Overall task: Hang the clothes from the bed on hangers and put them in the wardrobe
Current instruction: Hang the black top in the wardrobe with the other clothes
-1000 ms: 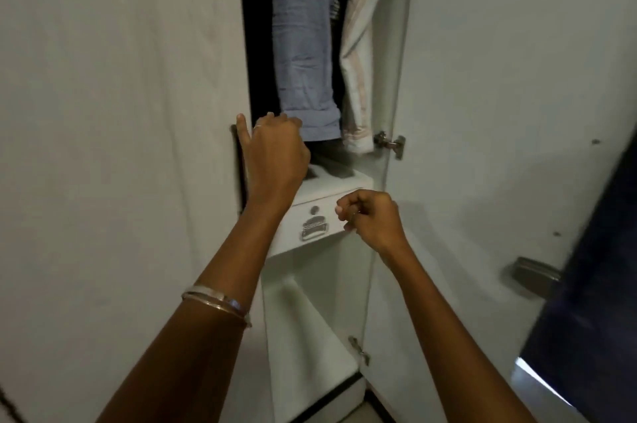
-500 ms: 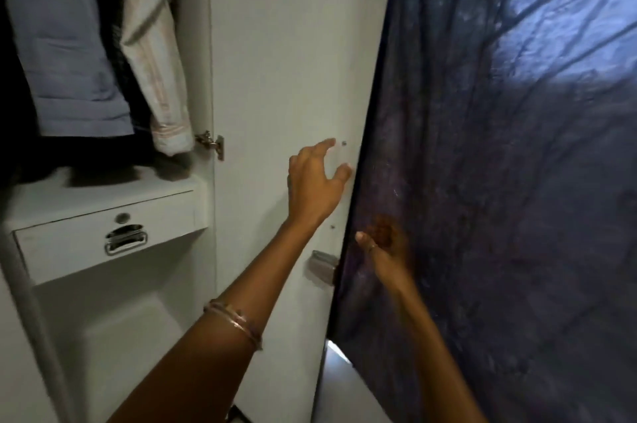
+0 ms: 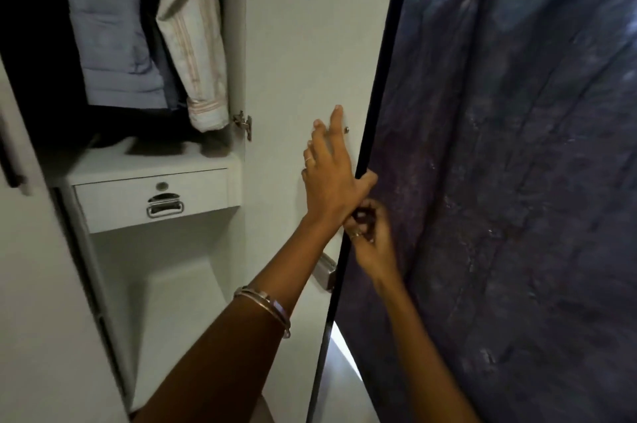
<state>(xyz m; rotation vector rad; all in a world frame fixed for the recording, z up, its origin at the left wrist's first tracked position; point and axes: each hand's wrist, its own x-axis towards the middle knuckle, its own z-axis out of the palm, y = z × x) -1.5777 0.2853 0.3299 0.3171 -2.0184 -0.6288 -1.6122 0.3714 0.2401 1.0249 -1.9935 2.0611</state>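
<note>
Dark curtain (image 3: 517,181) crowds open wardrobe door (image 3: 310,43); drawer (image 3: 151,200) inside.

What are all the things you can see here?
wardrobe door: one, white, open, centre
hinge: one, metal, door's inner edge
drawer: one, white, metal handle, under the hanging space
shirt: one, pale blue, hanging, top left
striped shirt: one, cream, hanging beside it
curtain: one, dark blue, right
bangles: silver, left wrist
left hand: flat on door, thumb over its edge
right hand: fingers curled at door's edge
</note>
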